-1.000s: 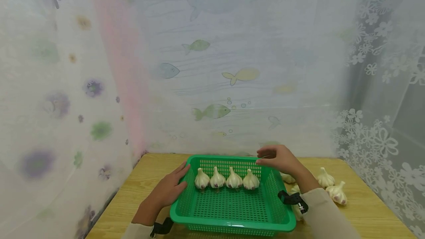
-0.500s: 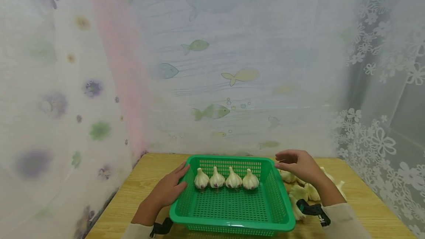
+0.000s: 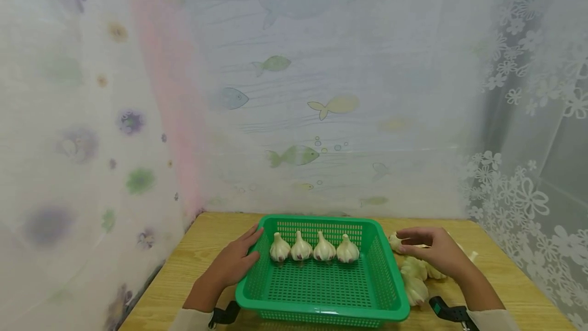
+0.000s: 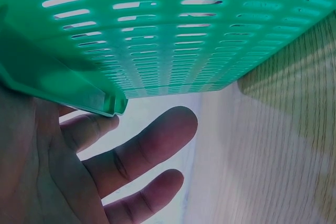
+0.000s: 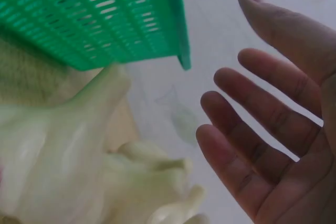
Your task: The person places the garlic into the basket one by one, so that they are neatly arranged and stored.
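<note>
A green plastic basket (image 3: 317, 308) stands on the table, with a row of garlic bulbs (image 3: 324, 247) upright along its far side. My left hand (image 3: 231, 264) rests on the basket's left rim. From below, the left wrist view shows its fingers (image 4: 152, 142) extended outside the slotted wall. Right of the basket, my right hand (image 3: 436, 249) is held over a group of loose garlic bulbs (image 3: 415, 287), partly hiding them. In the right wrist view its fingers (image 5: 252, 129) are spread and gently bent, with nothing between them; a large bulb (image 5: 52, 150) lies close to that camera.
The basket and the loose bulbs share a wood-grain table (image 3: 206, 234). Behind it hangs a pale curtain (image 3: 294, 116) printed with fish, and flowered sheets (image 3: 92, 167) close in the sides. Each wrist wears a black camera mount (image 3: 225, 315).
My right hand has moved from above the basket's right rim to the right and down, over the loose garlic. My left hand stays on the rim, and the bulbs in the basket have not moved.
</note>
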Tool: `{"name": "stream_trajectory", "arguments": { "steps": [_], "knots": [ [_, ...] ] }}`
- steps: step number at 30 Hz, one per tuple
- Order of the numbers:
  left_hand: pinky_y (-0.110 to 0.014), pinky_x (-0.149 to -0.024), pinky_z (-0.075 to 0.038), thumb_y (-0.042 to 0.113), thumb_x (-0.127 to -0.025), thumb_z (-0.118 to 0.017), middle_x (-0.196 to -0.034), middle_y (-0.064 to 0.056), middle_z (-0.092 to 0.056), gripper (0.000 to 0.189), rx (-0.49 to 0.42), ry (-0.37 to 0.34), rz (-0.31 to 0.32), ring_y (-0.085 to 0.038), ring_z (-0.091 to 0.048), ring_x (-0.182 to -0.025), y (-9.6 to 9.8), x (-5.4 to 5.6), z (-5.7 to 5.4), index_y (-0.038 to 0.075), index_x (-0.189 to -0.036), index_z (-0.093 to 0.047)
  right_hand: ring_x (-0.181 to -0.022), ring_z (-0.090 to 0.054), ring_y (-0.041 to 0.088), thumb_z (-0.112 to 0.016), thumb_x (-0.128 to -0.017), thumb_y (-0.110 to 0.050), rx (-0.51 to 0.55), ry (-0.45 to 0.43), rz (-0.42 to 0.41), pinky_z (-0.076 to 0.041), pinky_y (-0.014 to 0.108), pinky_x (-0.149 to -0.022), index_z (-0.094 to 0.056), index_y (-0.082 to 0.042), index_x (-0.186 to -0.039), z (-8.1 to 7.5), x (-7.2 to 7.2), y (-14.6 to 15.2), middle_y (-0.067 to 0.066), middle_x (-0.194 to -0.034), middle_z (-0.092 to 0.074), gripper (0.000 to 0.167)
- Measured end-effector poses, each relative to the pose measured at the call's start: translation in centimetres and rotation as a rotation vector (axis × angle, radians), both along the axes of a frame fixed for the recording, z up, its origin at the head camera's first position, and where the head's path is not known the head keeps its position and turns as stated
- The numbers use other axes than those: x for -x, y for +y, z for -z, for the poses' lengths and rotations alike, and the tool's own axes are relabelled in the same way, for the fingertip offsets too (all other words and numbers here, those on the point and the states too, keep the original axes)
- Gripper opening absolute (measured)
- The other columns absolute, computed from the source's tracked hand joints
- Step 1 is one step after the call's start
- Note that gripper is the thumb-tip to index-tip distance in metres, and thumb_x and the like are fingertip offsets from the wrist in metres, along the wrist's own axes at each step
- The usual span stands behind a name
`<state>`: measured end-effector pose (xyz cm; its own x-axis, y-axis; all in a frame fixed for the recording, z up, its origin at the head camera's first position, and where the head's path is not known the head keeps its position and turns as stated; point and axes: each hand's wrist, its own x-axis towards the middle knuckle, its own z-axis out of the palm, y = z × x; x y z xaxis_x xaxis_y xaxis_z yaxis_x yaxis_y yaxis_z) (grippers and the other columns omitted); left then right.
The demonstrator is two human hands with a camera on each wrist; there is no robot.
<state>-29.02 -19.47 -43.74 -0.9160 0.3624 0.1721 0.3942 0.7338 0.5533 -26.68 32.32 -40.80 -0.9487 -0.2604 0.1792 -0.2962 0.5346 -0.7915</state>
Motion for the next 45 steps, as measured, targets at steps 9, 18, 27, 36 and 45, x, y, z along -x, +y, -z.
{"name": "stream_trajectory", "arguments": {
  "steps": [9, 18, 27, 36, 45],
  "knots": [
    [-0.064, -0.117, -0.034, 0.022, -0.108, -0.043, -0.173, -0.006, -0.021, 0.058, -0.003, -0.007, -0.007, -0.037, -0.029, -0.156, 0.0, 0.3, 0.3, 0.017, -0.165, -0.031, -0.113, -0.07, 0.008, -0.066, -0.102, -0.017, 0.097, -0.05, -0.18, -0.061, 0.033, -0.087, -0.06, 0.003, -0.142, 1.8, -0.6, 1.8, 0.023, -0.135, -0.067, 0.045],
    [-0.064, -0.117, -0.034, 0.022, -0.108, -0.043, -0.173, -0.004, -0.021, 0.058, -0.008, -0.008, -0.014, -0.036, -0.029, -0.156, -0.1, 0.4, 0.4, 0.017, -0.165, -0.031, -0.122, -0.064, 0.001, -0.065, -0.101, -0.009, 0.093, -0.042, -0.251, -0.055, 0.024, -0.097, -0.061, 0.002, -0.141, 2.3, -0.2, 2.5, 0.017, -0.139, -0.066, 0.042],
    [-0.063, -0.117, -0.034, 0.022, -0.107, -0.043, -0.173, -0.001, -0.021, 0.059, -0.01, -0.01, -0.021, -0.036, -0.029, -0.156, 0.0, 0.3, 0.3, 0.018, -0.165, -0.031, -0.125, -0.06, -0.003, -0.073, -0.096, -0.016, -0.036, -0.065, -0.349, -0.054, 0.026, -0.095, -0.068, -0.005, -0.136, 2.3, -0.4, 2.3, 0.021, -0.138, -0.066, 0.042],
    [-0.064, -0.116, -0.035, 0.022, -0.107, -0.042, -0.173, -0.002, -0.021, 0.058, 0.001, 0.002, -0.021, -0.036, -0.029, -0.156, -0.2, 0.4, 0.4, 0.018, -0.165, -0.031, -0.125, -0.059, -0.008, -0.075, -0.094, -0.013, 0.011, -0.093, -0.416, -0.059, 0.027, -0.087, -0.077, -0.008, -0.122, 3.1, 0.1, 2.1, 0.011, -0.14, -0.067, 0.029],
    [-0.064, -0.118, -0.033, 0.02, -0.108, -0.043, -0.172, -0.008, -0.022, 0.058, -0.024, -0.003, -0.002, -0.038, -0.028, -0.156, -0.1, 0.1, 0.3, 0.014, -0.164, -0.032, -0.12, -0.064, 0.0, -0.078, -0.093, -0.022, -0.081, -0.07, -0.263, -0.059, 0.028, -0.086, -0.075, -0.015, -0.126, 2.7, -0.4, 1.8, 0.019, -0.136, -0.067, 0.034]
  ]
}}
